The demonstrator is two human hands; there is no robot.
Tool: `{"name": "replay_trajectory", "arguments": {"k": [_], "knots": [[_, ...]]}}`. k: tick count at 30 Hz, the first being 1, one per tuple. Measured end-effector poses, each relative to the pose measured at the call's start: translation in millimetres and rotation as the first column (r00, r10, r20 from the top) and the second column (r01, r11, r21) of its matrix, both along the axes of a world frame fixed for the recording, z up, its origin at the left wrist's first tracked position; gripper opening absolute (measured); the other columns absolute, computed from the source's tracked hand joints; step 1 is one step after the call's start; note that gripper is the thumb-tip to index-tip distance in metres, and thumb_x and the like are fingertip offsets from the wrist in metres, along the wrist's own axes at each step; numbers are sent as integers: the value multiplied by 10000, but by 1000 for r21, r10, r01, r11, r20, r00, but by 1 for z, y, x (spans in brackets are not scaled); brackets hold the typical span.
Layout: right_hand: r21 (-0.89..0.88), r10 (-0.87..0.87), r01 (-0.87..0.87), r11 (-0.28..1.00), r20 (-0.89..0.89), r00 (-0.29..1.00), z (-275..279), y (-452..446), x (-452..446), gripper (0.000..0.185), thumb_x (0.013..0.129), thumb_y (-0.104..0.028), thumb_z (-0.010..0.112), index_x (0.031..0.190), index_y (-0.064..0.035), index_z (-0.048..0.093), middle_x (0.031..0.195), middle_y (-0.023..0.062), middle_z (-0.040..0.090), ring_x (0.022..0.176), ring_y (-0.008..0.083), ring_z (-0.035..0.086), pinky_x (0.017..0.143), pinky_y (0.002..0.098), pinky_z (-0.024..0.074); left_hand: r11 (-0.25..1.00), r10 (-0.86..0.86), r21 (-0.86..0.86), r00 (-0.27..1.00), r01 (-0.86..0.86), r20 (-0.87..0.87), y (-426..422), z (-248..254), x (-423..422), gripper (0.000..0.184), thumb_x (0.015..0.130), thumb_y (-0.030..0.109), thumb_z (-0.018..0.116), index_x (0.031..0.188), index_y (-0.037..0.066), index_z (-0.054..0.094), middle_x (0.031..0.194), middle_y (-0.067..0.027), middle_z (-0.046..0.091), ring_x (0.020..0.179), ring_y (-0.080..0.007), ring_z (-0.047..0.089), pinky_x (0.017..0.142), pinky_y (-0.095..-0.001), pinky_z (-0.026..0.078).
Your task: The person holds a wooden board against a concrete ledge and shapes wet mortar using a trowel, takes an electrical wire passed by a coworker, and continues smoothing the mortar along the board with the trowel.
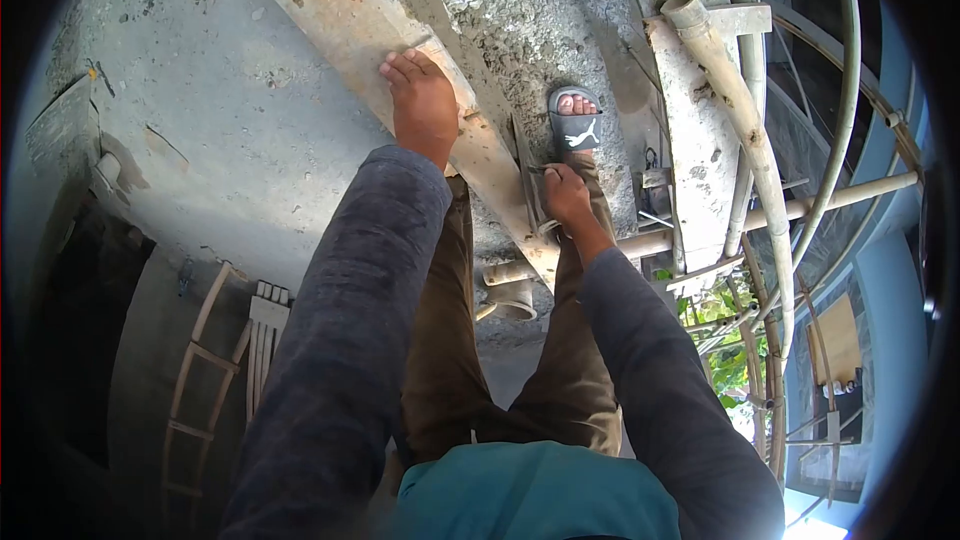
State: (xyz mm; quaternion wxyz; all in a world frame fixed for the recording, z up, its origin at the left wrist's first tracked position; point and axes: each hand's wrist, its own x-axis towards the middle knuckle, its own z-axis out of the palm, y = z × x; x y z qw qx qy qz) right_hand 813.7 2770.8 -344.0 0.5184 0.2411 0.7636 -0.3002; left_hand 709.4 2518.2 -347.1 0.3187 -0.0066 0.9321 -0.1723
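Near sandal and bamboo pole, left grip flat on plank, right grip tight round trowel.

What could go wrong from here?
1. Footing: the open-toed sandal is on rough, lumpy mortar-like material, so a slip or stubbed toe seems possible.
2. Splinters: the left hand is on the plank right by a chipped-looking patch.
3. Snagging: the right hand holds a flat tool close to the trouser leg; it might catch.

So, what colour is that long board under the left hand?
The board is pale beige with brown blotches, best seen in the head view.
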Motion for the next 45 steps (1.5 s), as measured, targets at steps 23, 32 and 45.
{"name": "replay_trajectory", "arguments": {"k": [23, 32, 45], "knots": [[-11, -100, 102, 995, 120, 988, 52, 10, -1, 282, 936, -254, 519, 1130, -88, 640, 687, 20, 579, 588, 100, 531, 536, 276, 431, 977, 199, 100, 972, -188, -123, 5, 12, -4, 960, 688, 359, 804, 1327, -171, 323, 1307, -408, 394, 1230, -498, 429, 1027, -424, 417], [63, -79, 70, 996, 157, 984, 82, 33, 38, 316, 916, -321, 490, 1106, -115, 638, 1014, 173, 665, 995, 354, 619, 888, 410, 463, 949, 247, 195, 968, -249, 36, 4, 24, -11, 825, 792, 289, 721, 1350, -161, 313, 1340, -396, 372, 1261, -505, 391, 1053, -458, 375], [-5, -33, 33, 999, 9, 999, 77, 29, 20, 321, 907, -308, 467, 1108, -116, 627, 936, 180, 673, 946, 370, 634, 880, 435, 469, 947, 236, 193, 965, -255, 118, 5, 30, -20, 1037, 695, 375, 807, 1351, -187, 234, 1344, -432, 316, 1261, -529, 365, 1089, -441, 318]]}}
